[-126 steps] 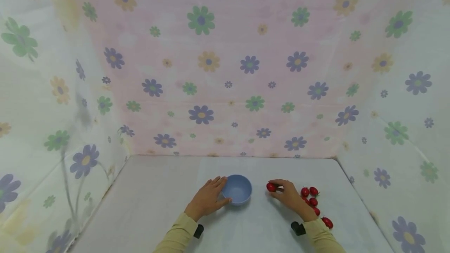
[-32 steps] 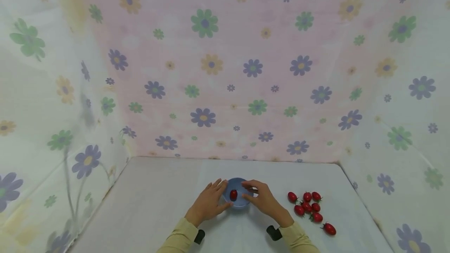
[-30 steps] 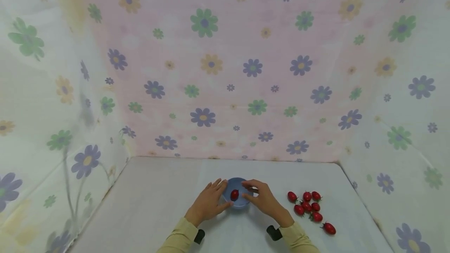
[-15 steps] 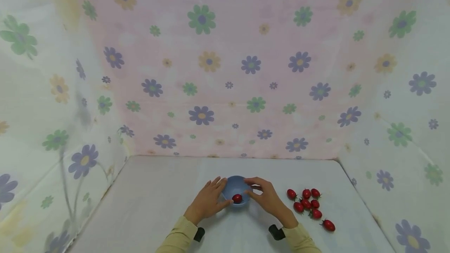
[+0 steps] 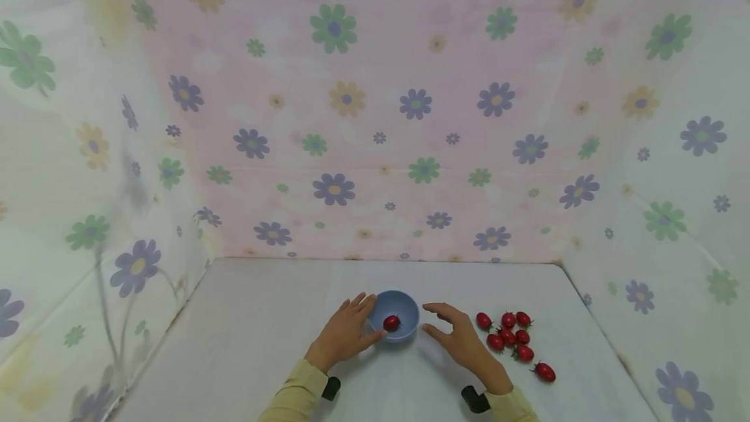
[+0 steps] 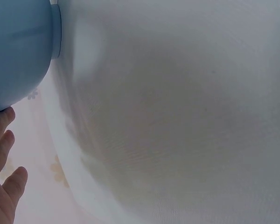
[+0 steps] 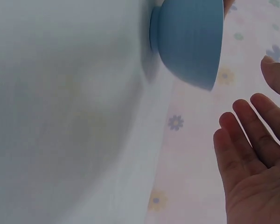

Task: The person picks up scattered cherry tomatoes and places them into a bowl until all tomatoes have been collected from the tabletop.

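Note:
A blue bowl (image 5: pixel 403 334) stands on the table with one red cherry tomato (image 5: pixel 391 323) inside it. My left hand (image 5: pixel 344 337) rests against the bowl's left side, fingers straight and thumb near the front rim. In the left wrist view, fingertips (image 6: pixel 8 114) touch the bowl (image 6: pixel 18 51) at its rim. Right of the bowl, my right hand (image 5: pixel 463 340) hovers with fingers and thumb spread, holding nothing. The right wrist view shows its palm (image 7: pixel 261 191) apart from the bowl (image 7: pixel 191 44).
Several cherry tomatoes (image 5: pixel 507 337) lie in a loose group to the right of my right hand, one (image 5: pixel 545 372) a little nearer the front. A white cloth covers the table (image 5: pixel 263 318). Flower-patterned sheets (image 5: pixel 381 70) close off the back and both sides.
The right hand carried a cherry tomato leftward and let it go in the bowl, where it rolled about. That hand has since drawn back rightward off the bowl. My left hand stayed put.

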Motion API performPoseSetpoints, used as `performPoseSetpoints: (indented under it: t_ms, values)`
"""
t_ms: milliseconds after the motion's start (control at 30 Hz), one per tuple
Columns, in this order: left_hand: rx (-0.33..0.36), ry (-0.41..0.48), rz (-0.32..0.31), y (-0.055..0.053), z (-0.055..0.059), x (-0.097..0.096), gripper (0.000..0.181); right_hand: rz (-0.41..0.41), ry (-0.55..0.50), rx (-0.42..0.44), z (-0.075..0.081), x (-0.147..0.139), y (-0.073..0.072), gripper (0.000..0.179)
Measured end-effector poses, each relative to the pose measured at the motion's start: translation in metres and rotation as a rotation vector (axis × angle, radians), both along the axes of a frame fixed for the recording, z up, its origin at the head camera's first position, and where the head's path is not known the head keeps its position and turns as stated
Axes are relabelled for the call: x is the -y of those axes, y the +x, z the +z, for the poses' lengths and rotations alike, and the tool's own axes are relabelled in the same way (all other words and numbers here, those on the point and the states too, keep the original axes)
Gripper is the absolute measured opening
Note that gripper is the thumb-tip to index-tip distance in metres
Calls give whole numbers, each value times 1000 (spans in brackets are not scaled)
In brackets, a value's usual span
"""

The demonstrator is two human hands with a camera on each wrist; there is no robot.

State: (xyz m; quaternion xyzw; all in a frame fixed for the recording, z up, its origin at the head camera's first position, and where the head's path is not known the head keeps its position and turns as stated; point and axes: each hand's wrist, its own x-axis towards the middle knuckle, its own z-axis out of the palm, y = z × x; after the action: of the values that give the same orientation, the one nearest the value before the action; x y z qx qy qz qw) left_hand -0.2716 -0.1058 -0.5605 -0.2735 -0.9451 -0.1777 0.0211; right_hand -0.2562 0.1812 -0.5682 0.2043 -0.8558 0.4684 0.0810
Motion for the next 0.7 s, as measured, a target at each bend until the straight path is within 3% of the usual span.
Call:
performPoseSetpoints:
  t_ms: [300, 700]
  values:
    - [9, -10, 3, -1, -1, 1, 83, -119, -18, 34, -3, -26, -1, 41]
    - [6, -2, 6, -3, -6, 1, 85, -223, 87, 135, -1, -67, -1, 47]
